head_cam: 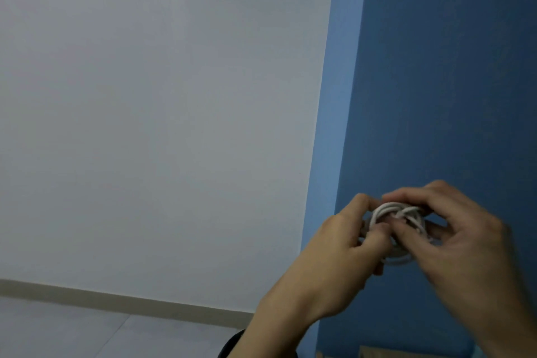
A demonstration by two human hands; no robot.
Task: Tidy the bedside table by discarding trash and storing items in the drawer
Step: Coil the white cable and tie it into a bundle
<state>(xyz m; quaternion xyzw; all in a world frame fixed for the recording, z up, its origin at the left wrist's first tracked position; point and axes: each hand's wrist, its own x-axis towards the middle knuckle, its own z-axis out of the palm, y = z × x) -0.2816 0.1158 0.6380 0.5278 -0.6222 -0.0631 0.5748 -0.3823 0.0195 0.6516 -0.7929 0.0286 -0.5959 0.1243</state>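
Observation:
A white cable (390,212), wound into a small coil, is held up in the air between both hands in front of a blue wall. My left hand (340,244) grips the coil's left side with curled fingers and thumb. From the right, my right hand (456,229) pinches the coil, its fingers arched over the top. Part of the coil is hidden behind the fingers. The bedside table and its drawer are out of view.
A white wall (159,125) fills the left, meeting a blue wall (450,67) on the right. A beige skirting board (116,299) runs above a grey floor (58,328). A dark object (232,343) and a wooden edge (377,350) show at the bottom.

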